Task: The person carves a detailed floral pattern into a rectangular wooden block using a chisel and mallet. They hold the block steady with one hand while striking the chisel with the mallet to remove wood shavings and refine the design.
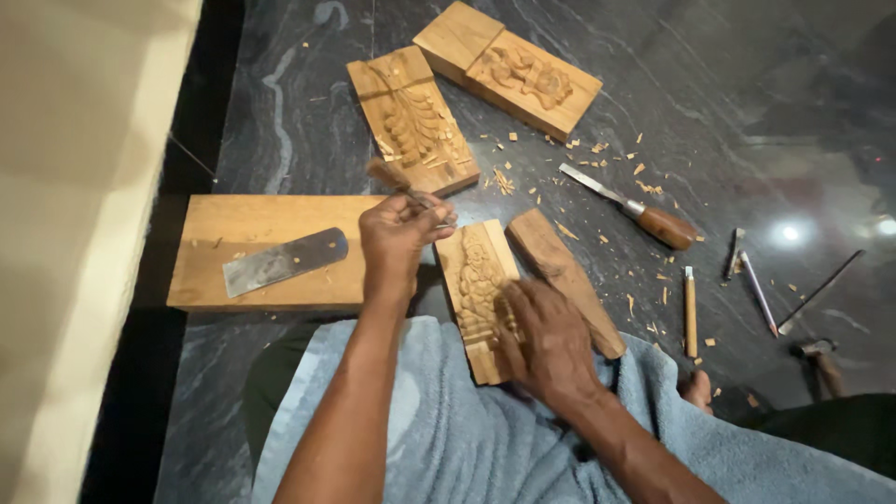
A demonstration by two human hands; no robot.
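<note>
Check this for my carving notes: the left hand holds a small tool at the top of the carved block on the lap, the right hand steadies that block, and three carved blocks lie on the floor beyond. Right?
Not quite. The head view shows two carved blocks on the floor, not three. The left hand does hold a small tool above the carved block, steadied by the right hand.

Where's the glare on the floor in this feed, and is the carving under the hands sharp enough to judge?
Head view: bright glare spots on the polished dark floor at far right; the pale wall at left is soft and washed out. The carved block under the right hand is fairly sharp, its relief readable; the left hand throws a shadow beside the wooden board; the tool it grips looks slightly blurred.
</note>
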